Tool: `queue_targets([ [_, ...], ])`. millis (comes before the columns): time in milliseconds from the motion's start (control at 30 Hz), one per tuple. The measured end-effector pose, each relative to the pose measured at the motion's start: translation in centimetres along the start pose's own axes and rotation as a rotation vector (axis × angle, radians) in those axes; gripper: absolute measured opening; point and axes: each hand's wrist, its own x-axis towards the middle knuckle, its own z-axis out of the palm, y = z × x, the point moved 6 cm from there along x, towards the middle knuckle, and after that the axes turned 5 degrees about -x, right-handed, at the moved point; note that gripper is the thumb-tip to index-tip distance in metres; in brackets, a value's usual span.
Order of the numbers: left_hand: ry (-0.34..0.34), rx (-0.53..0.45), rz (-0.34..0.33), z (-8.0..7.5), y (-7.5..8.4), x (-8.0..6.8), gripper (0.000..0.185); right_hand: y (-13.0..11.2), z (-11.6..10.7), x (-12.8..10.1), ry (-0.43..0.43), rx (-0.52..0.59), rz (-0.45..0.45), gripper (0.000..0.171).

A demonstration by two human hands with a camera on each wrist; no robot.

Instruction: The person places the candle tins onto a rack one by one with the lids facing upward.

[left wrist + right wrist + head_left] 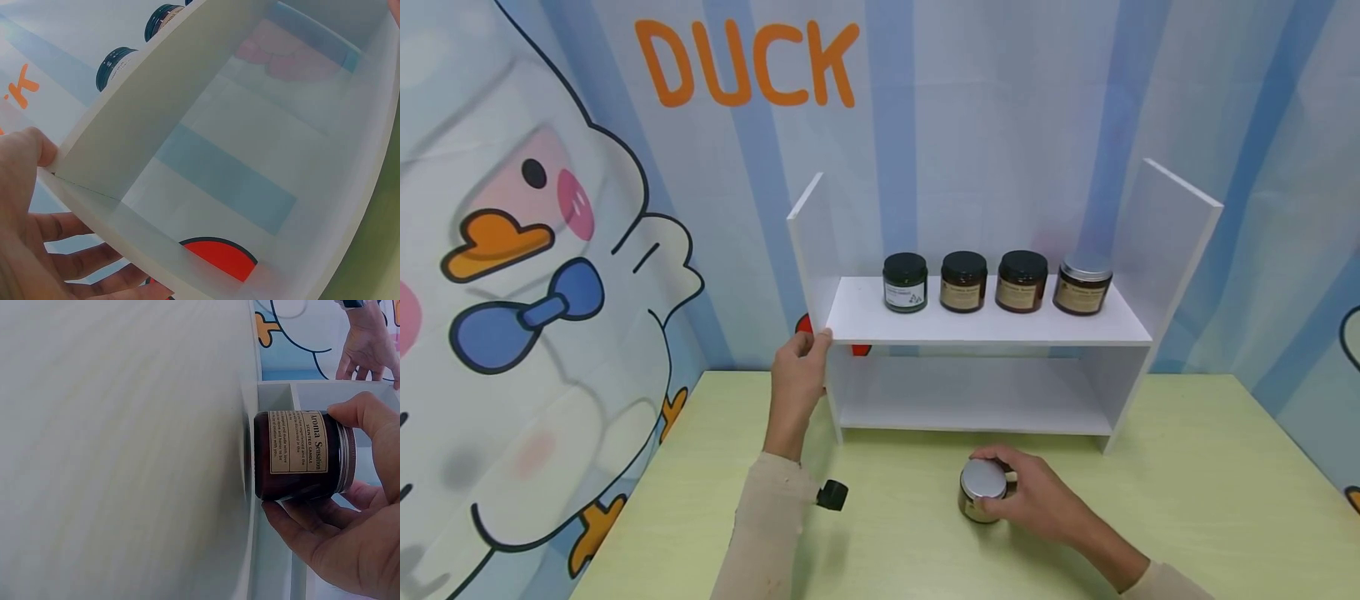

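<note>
My right hand (1037, 498) grips a scented candle jar (982, 492) by its sides, thumb and fingers on opposite sides. The jar is dark amber with a silver lid, upright at the tabletop in front of the shelf. Its tan label (299, 442) reads "Aroma Sensation scented candle" in the right wrist view. My left hand (799, 375) holds the left side panel of the white shelf (985, 333), thumb near the middle board's front end and fingers (69, 262) along the outer face. On the middle board stand a green jar (906, 283), two black-lidded amber jars (963, 282) and a silver-lidded jar (1083, 285).
The shelf's lower board (973, 408) lies under the middle one, and its side panels rise above the jars. A pale yellow-green table (1210, 500) carries everything. Behind hangs a blue striped backdrop (992, 108) with a duck drawing. A small black device (832, 496) sits at my left wrist.
</note>
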Motion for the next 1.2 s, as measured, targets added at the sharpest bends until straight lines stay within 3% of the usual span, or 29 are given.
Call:
queue_targets([
  [1200,0.007,0.005,-0.035,0.1,-0.2,0.2,0.046,-3.0,-1.3,0.9,0.008,-0.026,-0.023,0.048],
])
